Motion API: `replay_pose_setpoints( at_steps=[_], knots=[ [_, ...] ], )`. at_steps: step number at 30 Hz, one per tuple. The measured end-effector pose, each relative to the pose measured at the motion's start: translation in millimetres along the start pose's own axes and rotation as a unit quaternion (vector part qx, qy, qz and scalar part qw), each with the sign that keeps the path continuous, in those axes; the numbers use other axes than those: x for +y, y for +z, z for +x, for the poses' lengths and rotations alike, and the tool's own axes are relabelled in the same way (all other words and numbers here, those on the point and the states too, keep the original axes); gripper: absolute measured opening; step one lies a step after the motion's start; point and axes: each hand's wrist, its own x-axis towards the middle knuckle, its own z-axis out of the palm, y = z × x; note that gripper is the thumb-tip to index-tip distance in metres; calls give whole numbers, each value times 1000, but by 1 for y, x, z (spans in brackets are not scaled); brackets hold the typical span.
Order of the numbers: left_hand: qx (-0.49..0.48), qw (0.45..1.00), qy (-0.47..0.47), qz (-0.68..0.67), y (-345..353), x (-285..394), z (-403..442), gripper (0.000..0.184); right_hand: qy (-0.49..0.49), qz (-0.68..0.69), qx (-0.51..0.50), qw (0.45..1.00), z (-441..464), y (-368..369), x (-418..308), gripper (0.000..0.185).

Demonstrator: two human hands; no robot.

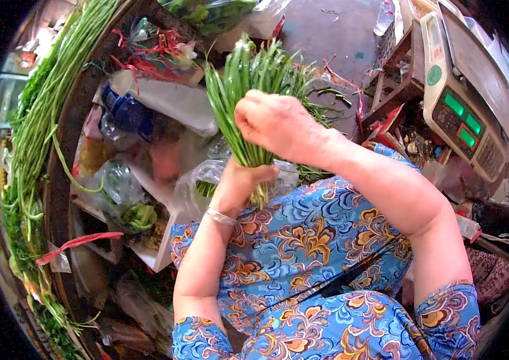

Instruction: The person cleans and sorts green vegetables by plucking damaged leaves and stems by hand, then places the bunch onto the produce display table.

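Note:
A bunch of long-leaved green vegetables [254,72] stands upright over my lap, leaves at the top and pale stem ends below. My left hand [247,177], with a bangle at the wrist, is wrapped round the lower stems. My right hand [281,123] is closed in front of the middle of the bunch, just above the left one. Its curled fingers hide whatever they hold. Loose green stems and leaves [332,96] lie behind the right hand.
Long green beans [65,90] hang over a dark curved edge on the left. Red ties [161,54], a white foam box [176,105] and plastic bags [119,180] crowd the left side. On the right, a digital scale [461,120] stands beside a wooden rack [398,72].

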Motion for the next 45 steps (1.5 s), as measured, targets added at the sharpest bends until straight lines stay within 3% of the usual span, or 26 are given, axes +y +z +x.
replay_pose_setpoints(
  at_steps=[2, 7, 10, 14, 22, 25, 29, 34, 37, 41, 43, 45],
  knots=[
    [4, 996, -35, -84, -4, 11, -8, 27, 62, 98, 90, 989, 5, -3, 14, 10],
    [-9, 990, 9, -143, -22, 19, -19, 24, 240, 182, 152, 941, 10, -40, 33, 21],
    [-17, 982, 36, -184, -19, 23, -20, 27, 267, 235, 157, 921, 6, -46, 43, 23],
    [-53, 982, 54, -171, -19, 25, -19, 25, 269, 317, 126, 901, 6, -42, 46, 13],
    [-31, 991, 47, -123, -11, 23, -17, 22, 154, 197, 120, 961, 9, -40, 19, 15],
    [29, 997, 46, -50, -4, 23, -16, 18, 99, 194, 115, 969, 9, -32, 14, 20],
    [32, 998, 61, -10, 6, 25, -17, 15, 147, 154, 83, 974, 7, -28, 9, 28],
    [38, 996, 82, 10, 6, 17, -14, 12, 148, 131, 53, 979, 5, -23, 17, 21],
    [56, 997, 57, 5, 5, 18, -15, 14, 193, 257, 71, 944, 5, -22, 19, 14],
    [53, 996, 32, -70, -1, 16, -13, 20, 174, 240, 48, 954, 4, -27, 16, 14],
    [57, 994, 30, -87, -3, 16, -13, 23, 172, 330, 15, 928, 2, -23, 16, 13],
    [66, 994, 30, -87, -4, 15, -13, 22, 147, 291, -9, 945, 0, -23, 19, 13]
  ],
)
